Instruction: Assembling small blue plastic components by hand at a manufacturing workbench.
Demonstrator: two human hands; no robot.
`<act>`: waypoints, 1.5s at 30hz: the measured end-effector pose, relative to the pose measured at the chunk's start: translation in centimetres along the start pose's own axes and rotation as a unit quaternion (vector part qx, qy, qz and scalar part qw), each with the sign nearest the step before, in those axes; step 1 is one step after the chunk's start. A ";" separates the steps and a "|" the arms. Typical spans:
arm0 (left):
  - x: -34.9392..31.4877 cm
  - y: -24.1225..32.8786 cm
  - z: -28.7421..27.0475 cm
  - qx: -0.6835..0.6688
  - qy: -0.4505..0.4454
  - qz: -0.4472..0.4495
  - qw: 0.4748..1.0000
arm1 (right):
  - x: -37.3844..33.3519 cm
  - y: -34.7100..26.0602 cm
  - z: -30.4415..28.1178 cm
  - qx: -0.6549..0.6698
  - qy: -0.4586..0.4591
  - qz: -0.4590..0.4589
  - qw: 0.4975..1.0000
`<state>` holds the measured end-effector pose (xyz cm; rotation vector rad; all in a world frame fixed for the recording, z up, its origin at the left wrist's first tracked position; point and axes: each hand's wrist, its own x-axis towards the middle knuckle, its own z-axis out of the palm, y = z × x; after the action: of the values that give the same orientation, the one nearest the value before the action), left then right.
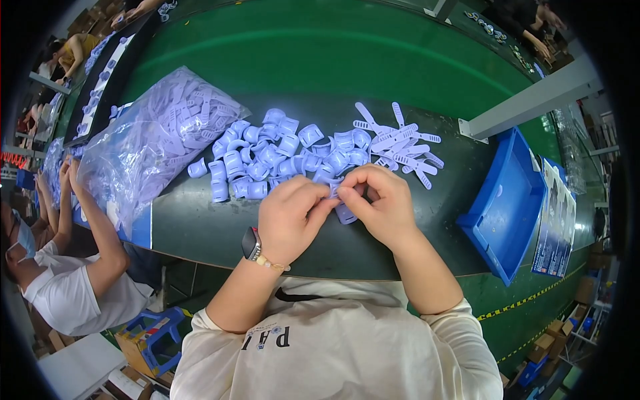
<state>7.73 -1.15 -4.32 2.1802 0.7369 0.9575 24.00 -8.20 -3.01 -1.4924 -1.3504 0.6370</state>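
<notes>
- Because the small lilac plastic piece (345, 215) needs fingertip control, left hand (291, 215) and right hand (377, 204) both pinch it; grip closed, over dark counter (460, 183).
- Curved lilac plastic pieces (269, 156) heap just beyond, likely for reach.

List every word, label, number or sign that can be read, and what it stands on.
Wearer's pale shirt: large dark letters and smaller print on the chest, wording not copied.
Printed sheet beside the blue tray: too small to read.
Purple strips: no legible text.
</notes>
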 end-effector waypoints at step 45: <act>-0.8 0.0 0.9 0.033 0.019 0.038 0.999 | -1.2 1.5 2.6 0.230 0.075 0.069 0.968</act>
<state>7.98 -2.00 -5.19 2.2684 0.7164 1.0281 22.12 -8.39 -5.63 -1.2309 -0.9083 0.8442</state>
